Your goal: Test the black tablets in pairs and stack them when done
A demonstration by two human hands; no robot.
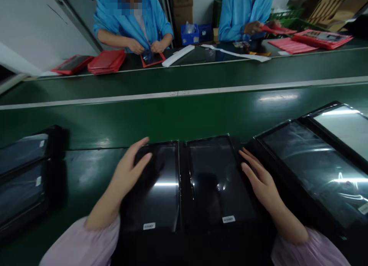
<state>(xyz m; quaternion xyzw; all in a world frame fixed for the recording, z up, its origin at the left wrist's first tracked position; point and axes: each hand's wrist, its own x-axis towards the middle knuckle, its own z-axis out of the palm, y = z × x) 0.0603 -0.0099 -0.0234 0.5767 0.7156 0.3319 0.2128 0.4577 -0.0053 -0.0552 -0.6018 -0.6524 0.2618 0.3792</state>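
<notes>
Two black tablets in glossy film lie side by side on the green bench, each with a small white label near its lower edge. My left hand [125, 176] rests with spread fingers on the left edge of the left tablet [155, 185]. My right hand [258, 183] lies against the right edge of the right tablet [221, 178], its fingers apart. Neither hand visibly grips its tablet. Pink sleeves cover both my forearms near the bottom of the view.
More film-covered black tablets [324, 158] lie to my right, and others [23, 174] to my left. Across a green workbench [184, 116] with a white stripe, two co-workers in blue coats [132, 20] handle red cases [106, 61]. Cardboard boxes stand behind them.
</notes>
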